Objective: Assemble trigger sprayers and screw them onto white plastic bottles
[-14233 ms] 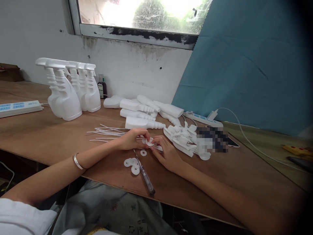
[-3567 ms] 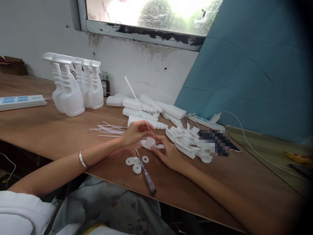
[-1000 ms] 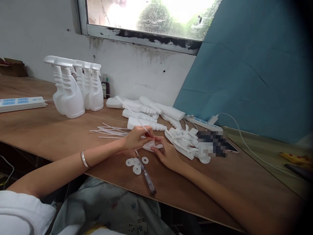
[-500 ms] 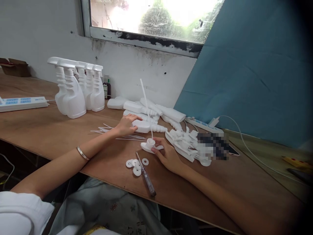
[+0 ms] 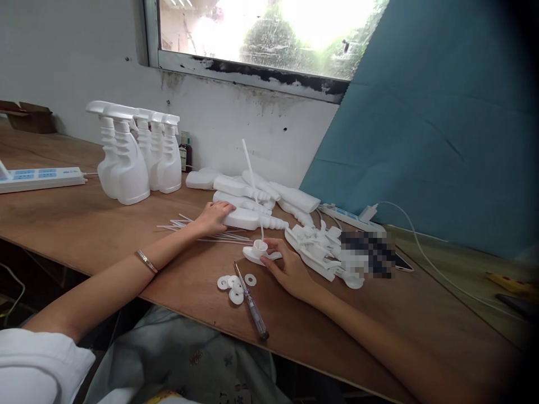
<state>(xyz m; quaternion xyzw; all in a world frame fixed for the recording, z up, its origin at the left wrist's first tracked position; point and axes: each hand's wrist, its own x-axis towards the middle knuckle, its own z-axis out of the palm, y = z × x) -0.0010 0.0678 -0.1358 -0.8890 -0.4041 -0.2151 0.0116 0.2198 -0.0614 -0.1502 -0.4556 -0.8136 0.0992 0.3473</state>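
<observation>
My right hand (image 5: pixel 290 270) pinches a white trigger spray head (image 5: pixel 251 256), which lies upside down on the table with its round collar facing up. A thin white dip tube (image 5: pixel 251 174) rises from the collar, leaning slightly left. My left hand (image 5: pixel 215 217) is closed at the base end of a white spray bottle (image 5: pixel 244 219) lying on its side; part of the grip is hidden. Beneath and beside that hand lie several loose dip tubes (image 5: pixel 227 238). White ring washers (image 5: pixel 236 295) sit in front of the spray head, with a screwdriver (image 5: pixel 255 314) against them.
Several assembled spray bottles (image 5: pixel 133 177) stand at the back left. More bottle bodies (image 5: pixel 295 196) lie by the wall. A heap of spray heads (image 5: pixel 314 247) is right of my right hand. Power strips (image 5: pixel 42 179) and a phone (image 5: pixel 403 262) also lie on the table.
My left hand has shifted slightly left along the lying bottle to its base end, and its fingers have drawn together. My right hand keeps its hold on the spray head.
</observation>
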